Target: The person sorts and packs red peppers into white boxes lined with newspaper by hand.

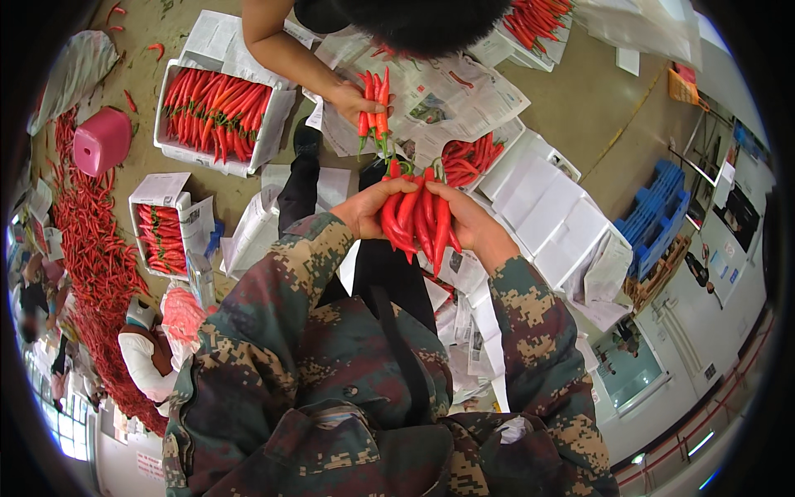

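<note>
Several long red chili peppers (422, 217) form a bunch before my chest, green stems up and tips down. My left hand (367, 208) grips the bunch from one side, thumb near the stems. On the other side my right hand (466, 214) holds it, its thumb also at the stems. Just beyond, a person's hand (355, 102) holds a smaller bunch of red chili peppers (376, 109) over spread newspaper (428, 93). Past my right hand, loose red chili peppers (466, 161) lie in a newspaper-lined white box.
White boxes packed with chili peppers (217, 115) (163, 239) stand at left, near a pink stool (102, 141) and a long heap of chilies (93, 248). White foam boxes (546, 211) and blue pallets (655, 214) are at right. A person in white (146, 357) is at lower left.
</note>
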Demonstrator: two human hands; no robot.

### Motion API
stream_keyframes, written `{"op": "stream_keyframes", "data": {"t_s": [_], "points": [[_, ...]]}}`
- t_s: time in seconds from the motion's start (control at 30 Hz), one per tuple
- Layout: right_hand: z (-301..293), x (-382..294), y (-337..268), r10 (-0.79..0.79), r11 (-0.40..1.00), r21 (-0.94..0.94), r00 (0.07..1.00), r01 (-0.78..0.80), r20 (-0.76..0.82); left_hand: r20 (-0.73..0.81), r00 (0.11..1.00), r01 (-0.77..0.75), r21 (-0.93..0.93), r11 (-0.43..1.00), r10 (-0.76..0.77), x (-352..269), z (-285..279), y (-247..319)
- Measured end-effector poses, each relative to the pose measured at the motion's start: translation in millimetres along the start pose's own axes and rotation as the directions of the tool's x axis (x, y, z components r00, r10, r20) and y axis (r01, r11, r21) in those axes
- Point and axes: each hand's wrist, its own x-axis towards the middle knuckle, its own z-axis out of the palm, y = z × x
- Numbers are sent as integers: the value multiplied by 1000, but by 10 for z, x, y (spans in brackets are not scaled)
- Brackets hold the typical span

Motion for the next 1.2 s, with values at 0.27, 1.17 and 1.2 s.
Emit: {"op": "stream_keyframes", "data": {"t_s": [0.27, 1.17, 1.2], "points": [[171, -8, -38, -215, 949, -231, 976, 214, 21, 50, 979, -199, 4, 980, 198, -104, -9, -9], [42, 220, 471, -361, 926, -153, 929, 346, -84, 31, 924, -368, 350, 862, 382, -139, -252, -337], [26, 253, 498, -360, 926, -153, 929, 344, -90, 14, 926, -359, 349, 866, 378, -134, -277, -355]]}}
